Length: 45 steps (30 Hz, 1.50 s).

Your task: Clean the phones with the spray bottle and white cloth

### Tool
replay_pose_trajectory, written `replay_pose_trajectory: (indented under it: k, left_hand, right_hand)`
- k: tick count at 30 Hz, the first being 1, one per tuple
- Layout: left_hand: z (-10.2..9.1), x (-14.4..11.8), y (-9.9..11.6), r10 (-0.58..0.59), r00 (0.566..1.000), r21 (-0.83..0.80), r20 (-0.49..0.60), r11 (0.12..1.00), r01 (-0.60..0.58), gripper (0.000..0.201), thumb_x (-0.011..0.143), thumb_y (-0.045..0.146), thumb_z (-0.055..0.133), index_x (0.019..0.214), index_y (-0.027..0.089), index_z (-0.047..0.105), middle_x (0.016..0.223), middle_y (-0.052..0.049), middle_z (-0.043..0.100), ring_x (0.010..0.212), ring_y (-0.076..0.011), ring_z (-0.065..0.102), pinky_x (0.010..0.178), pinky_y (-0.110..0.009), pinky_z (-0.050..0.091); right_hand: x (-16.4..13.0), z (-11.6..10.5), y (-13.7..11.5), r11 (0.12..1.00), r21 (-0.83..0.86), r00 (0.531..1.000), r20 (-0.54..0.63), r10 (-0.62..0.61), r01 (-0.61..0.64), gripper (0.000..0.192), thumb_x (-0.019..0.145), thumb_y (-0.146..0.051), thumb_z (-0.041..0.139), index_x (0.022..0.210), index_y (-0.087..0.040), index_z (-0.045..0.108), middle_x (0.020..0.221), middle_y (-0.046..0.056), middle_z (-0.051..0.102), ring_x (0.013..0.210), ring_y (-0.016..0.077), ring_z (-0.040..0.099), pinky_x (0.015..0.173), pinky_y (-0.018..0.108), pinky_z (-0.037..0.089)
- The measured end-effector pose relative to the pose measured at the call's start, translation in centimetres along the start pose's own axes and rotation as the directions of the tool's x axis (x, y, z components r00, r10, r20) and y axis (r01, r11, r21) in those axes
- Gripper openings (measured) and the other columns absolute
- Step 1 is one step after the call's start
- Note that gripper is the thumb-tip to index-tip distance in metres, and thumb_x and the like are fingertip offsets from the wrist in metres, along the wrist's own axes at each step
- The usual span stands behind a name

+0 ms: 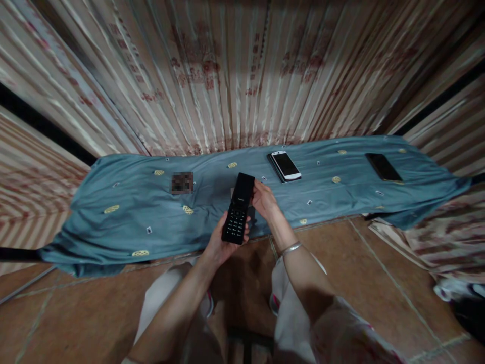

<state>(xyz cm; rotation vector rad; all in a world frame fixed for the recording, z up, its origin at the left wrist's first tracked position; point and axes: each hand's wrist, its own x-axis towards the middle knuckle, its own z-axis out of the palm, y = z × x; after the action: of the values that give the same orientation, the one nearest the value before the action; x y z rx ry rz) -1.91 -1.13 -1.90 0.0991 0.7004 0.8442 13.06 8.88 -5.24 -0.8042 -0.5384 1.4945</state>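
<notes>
A black flip phone [238, 210] is unfolded, its keypad half toward me and its dark screen half pointing away. My left hand [220, 240] wraps around the keypad half, with fingertips showing along its right edge. At the right edge of the screen half, my right hand [265, 199] grips with its fingers; their tips are partly hidden behind the phone. Beneath the phone, part of a greyish flat thing shows on the cloth, mostly covered. A white smartphone [287, 166] lies beyond my right hand, on top of a dark flat object.
A blue cloth [129, 187] with yellow prints covers a long narrow surface. A blurred-out small item [182, 183] lies on its left part, a dark smartphone [384, 167] on its right. Striped curtains [235, 76] hang behind and at both sides. Brown floor tiles [364, 283] lie below.
</notes>
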Motion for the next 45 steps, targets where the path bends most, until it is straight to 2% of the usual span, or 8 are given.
replay_pose_trajectory:
  k: [7,15,22,29,32,35,39,45]
  left_hand:
    - [0.3,0.1,0.3,0.019,0.993,0.080,-0.114,0.997,-0.010,0.061,0.105,0.044,0.025,0.107,0.002,0.069,0.068,-0.011,0.067,0.056,-0.0153,0.061,0.053,-0.025,0.052]
    - [0.3,0.4,0.4,0.080,0.984,0.056,-0.159,0.996,-0.072,0.058,0.105,0.043,0.027,0.095,0.004,0.069,0.071,-0.010,0.069,0.056,-0.0143,0.063,0.052,-0.025,0.054]
    - [0.6,0.4,0.8,0.171,0.964,0.079,-0.206,0.984,-0.158,0.052,0.105,0.039,0.028,0.102,0.005,0.067,0.069,-0.009,0.068,0.054,-0.0141,0.063,0.051,-0.025,0.052]
    - [0.4,0.4,1.1,0.195,0.956,0.076,-0.218,0.980,-0.183,0.050,0.105,0.039,0.028,0.102,0.007,0.067,0.072,-0.007,0.069,0.056,-0.0145,0.063,0.052,-0.026,0.052]
    - [-0.1,0.8,1.3,0.220,0.954,0.045,-0.204,0.976,-0.215,0.047,0.105,0.039,0.032,0.103,0.008,0.067,0.077,-0.008,0.070,0.061,-0.0149,0.064,0.055,-0.027,0.053]
    - [-0.6,1.1,1.5,0.243,0.949,0.017,-0.200,0.969,-0.245,0.043,0.104,0.040,0.036,0.105,0.010,0.068,0.083,-0.008,0.071,0.066,-0.0150,0.066,0.059,-0.027,0.053]
    - [-0.9,1.4,1.8,0.252,0.941,-0.003,-0.226,0.966,-0.260,0.044,0.104,0.041,0.037,0.102,0.012,0.069,0.081,-0.007,0.072,0.069,-0.0150,0.066,0.062,-0.027,0.053]
    - [-1.2,2.1,2.8,0.300,0.921,-0.046,-0.250,0.946,-0.321,0.038,0.102,0.041,0.042,0.114,0.017,0.069,0.085,-0.005,0.074,0.075,-0.0161,0.066,0.070,-0.027,0.053]
  right_hand:
    - [-0.3,-0.4,-0.7,0.999,-0.040,0.997,0.070,-0.020,0.023,0.028,0.079,-0.051,0.078,0.080,-0.024,0.070,0.085,0.002,0.077,0.091,0.0223,0.072,0.082,0.036,0.056]
    - [-1.6,0.4,-0.9,0.996,-0.061,0.990,0.124,-0.062,0.070,0.032,0.068,-0.050,0.087,0.079,-0.023,0.073,0.085,-0.001,0.076,0.082,0.0145,0.068,0.074,0.026,0.053]
    - [-2.5,0.4,-0.7,0.995,-0.085,0.987,0.155,-0.045,0.059,0.029,0.065,-0.049,0.089,0.074,-0.026,0.075,0.079,-0.003,0.075,0.074,0.0127,0.066,0.071,0.024,0.054]
    - [-2.9,0.6,-0.6,0.982,-0.164,0.980,0.190,-0.062,0.093,0.028,0.067,-0.054,0.086,0.075,-0.030,0.076,0.086,-0.002,0.078,0.086,0.0190,0.070,0.083,0.033,0.058]
    - [-3.5,0.9,-0.4,0.967,-0.234,0.974,0.223,-0.050,0.103,0.038,0.067,-0.060,0.084,0.087,-0.028,0.079,0.098,0.000,0.079,0.097,0.0212,0.071,0.091,0.034,0.056]
    - [-4.3,1.0,-0.3,0.919,-0.366,0.960,0.276,-0.046,0.149,0.048,0.073,-0.065,0.077,0.102,-0.028,0.079,0.114,0.003,0.077,0.115,0.0244,0.067,0.103,0.038,0.051]
    - [-5.6,0.7,-0.2,0.792,-0.521,0.909,0.406,-0.098,0.318,0.049,0.085,-0.066,0.065,0.114,-0.030,0.077,0.132,0.002,0.070,0.135,0.0238,0.055,0.120,0.041,0.035]
    - [-7.1,0.4,0.7,0.613,-0.664,0.865,0.497,-0.068,0.429,0.050,0.093,-0.064,0.053,0.131,-0.034,0.068,0.149,0.003,0.057,0.143,0.0233,0.046,0.123,0.044,0.028]
